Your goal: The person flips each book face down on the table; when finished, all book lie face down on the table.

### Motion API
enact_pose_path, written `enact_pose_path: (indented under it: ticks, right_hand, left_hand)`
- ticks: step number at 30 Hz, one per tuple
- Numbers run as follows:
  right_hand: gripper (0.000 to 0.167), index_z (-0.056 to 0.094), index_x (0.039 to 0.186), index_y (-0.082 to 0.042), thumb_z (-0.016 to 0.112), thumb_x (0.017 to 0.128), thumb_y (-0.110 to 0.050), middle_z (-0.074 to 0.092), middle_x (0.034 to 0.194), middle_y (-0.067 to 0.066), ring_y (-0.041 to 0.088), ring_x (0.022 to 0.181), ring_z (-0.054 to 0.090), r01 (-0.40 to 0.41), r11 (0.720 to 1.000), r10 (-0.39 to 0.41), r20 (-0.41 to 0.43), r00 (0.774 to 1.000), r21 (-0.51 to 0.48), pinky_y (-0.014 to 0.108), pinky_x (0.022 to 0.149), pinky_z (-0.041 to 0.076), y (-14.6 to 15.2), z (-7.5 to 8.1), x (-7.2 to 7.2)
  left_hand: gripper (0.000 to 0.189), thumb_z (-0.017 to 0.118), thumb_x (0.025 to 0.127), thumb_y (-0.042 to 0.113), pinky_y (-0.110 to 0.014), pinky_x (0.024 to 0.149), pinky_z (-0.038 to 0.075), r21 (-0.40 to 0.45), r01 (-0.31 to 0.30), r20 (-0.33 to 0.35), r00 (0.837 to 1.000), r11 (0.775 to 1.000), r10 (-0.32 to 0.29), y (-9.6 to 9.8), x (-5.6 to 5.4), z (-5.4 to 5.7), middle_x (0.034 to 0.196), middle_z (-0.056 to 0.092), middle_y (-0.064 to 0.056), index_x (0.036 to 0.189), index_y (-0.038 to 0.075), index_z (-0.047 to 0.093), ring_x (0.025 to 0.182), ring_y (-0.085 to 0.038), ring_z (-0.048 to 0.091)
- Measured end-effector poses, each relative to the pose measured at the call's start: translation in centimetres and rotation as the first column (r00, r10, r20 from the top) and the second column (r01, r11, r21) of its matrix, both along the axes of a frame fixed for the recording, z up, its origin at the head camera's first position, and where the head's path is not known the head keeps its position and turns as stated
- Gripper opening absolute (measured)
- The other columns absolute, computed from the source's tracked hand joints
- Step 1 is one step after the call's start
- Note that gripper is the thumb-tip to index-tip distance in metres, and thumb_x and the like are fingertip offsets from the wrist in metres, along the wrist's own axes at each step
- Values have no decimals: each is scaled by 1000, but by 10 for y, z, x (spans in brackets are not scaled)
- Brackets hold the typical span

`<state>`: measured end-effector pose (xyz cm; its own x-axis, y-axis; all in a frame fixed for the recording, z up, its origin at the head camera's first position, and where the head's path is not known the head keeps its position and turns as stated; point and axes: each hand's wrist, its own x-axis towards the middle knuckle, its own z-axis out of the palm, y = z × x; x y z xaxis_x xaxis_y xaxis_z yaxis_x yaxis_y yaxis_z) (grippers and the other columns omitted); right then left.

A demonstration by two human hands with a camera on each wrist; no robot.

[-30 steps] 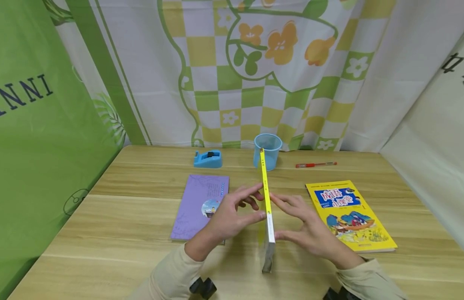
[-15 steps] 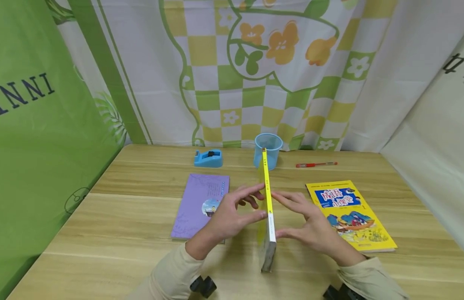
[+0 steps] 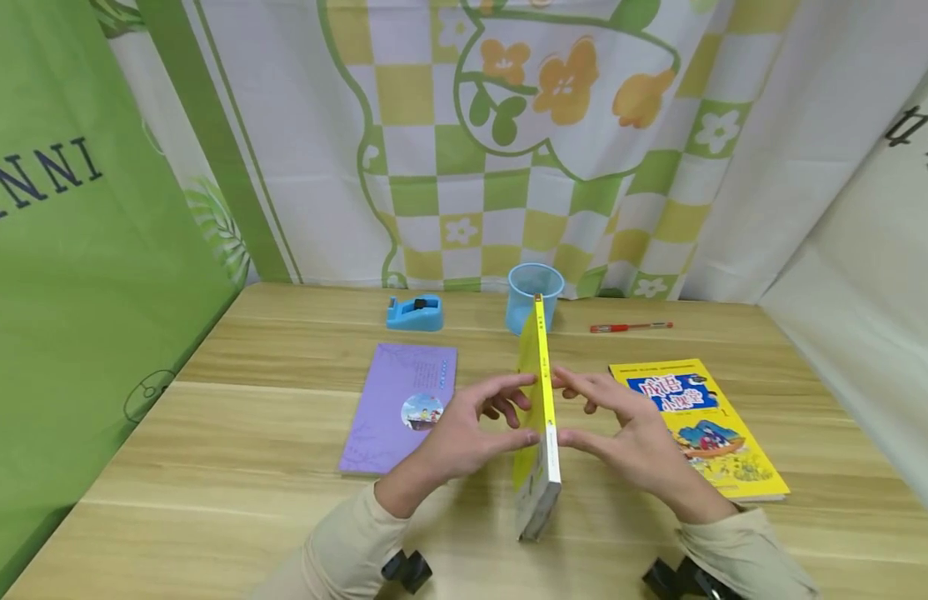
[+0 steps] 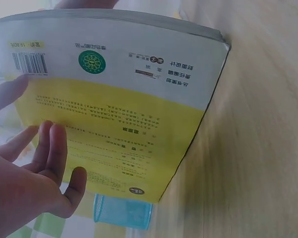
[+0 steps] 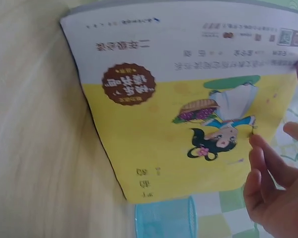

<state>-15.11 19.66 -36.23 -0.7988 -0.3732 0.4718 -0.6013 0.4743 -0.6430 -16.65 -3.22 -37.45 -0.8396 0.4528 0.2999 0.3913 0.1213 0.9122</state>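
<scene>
A yellow and white book (image 3: pixel 540 492) stands on edge on the table, its spine upward and tilted slightly to the right. My left hand (image 3: pixel 464 433) touches its left cover with thumb and index fingertip, the other fingers loosely bent. On the other side, my right hand (image 3: pixel 635 429) has its thumb and fingertips at the right cover. The left wrist view shows the back cover (image 4: pixel 124 114) with a barcode, beside the left hand (image 4: pixel 27 186). In the right wrist view, the front cover (image 5: pixel 184 124) bears a cartoon figure, near the right hand (image 5: pixel 280 186).
A purple book (image 3: pixel 392 400) lies at left, and another yellow book (image 3: pixel 726 454) lies at right. Along the back are a blue tape dispenser (image 3: pixel 415 314), a light-blue mesh cup (image 3: pixel 520 304) partly behind the standing book, and a red pen (image 3: pixel 631 327).
The standing book's spine has tipped a little to the right, showing more of its left cover. Both hands have shifted slightly right with it.
</scene>
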Motion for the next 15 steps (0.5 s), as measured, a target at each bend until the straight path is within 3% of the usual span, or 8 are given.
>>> enact_pose_path:
  ticks: [7,15]
  right_hand:
    - [69,55,147,-18,80,84,-8,67,126,-1,6,100,55,-23,1000,22,22,999,22,24,79,43,5,4,1]
    - [65,60,142,-18,82,82,-10,68,113,0,5,92,53,-25,998,23,29,999,53,24,74,42,16,12,1]
  left_hand:
    - [63,79,85,9,-39,88,53,-28,26,30,999,999,-26,3,0,-4,110,68,-19,142,4,54,89,-24,64]
    - [64,78,85,8,-32,86,47,-44,37,97,995,998,-32,8,2,-12,110,67,-17,144,8,52,83,-6,59]
